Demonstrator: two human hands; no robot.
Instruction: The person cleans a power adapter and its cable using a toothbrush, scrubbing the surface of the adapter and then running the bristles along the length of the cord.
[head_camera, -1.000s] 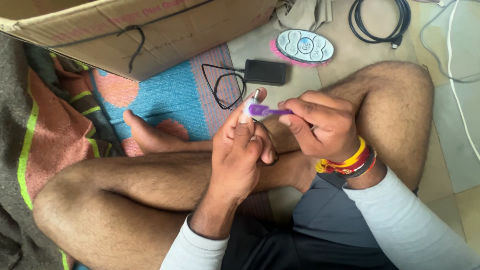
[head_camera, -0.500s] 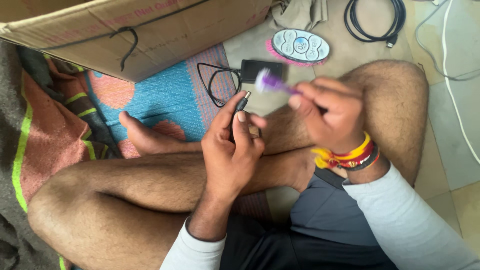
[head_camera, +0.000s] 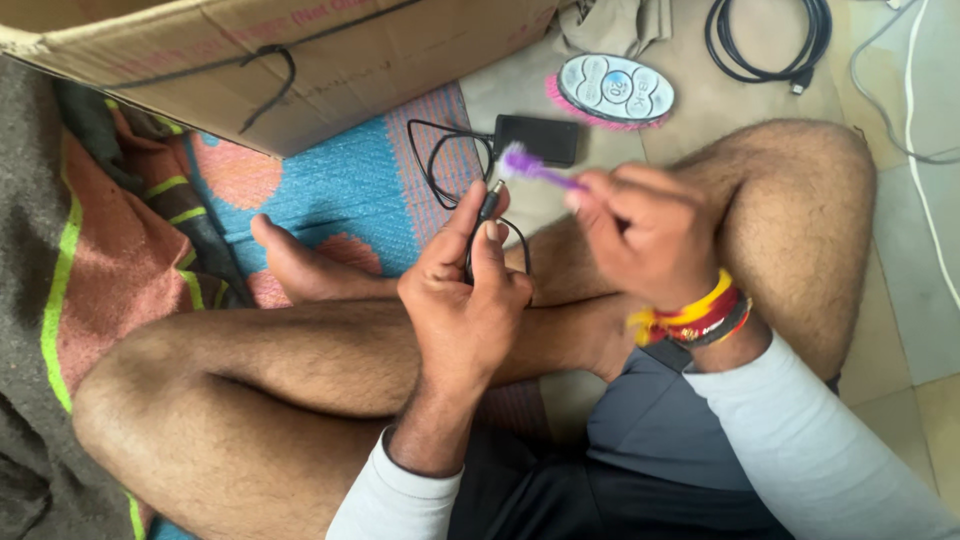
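Head camera view, looking down at a person seated cross-legged on the floor, bare knees spread wide. Top left stands a big brown cardboard box (head_camera: 300, 60). Under the legs lies a blue woven mat with pink circles (head_camera: 340, 190), and beside it on the left a grey blanket with orange and lime stripes (head_camera: 60, 260). On the beige floor near the top sit a coiled black cable (head_camera: 765, 40), an oval pink-bristled scrubbing brush in its printed wrapper (head_camera: 614, 90), and a flat black rectangular power adapter (head_camera: 536, 139) with its thin cord looped beside it.

Centre frame, the left hand (head_camera: 465, 310) has thumb and fingers closed around the adapter's black barrel plug (head_camera: 490, 205), holding its metal tip upward. The right hand (head_camera: 650, 240), wearing yellow and red wristbands, pinches the handle of a small purple brush (head_camera: 530, 167), whose blurred head is at the plug's tip; contact is unclear.

Judging from this, the plug tip is being brushed clean. A next stroke would call for a steady plug and light, short passes across the tip.
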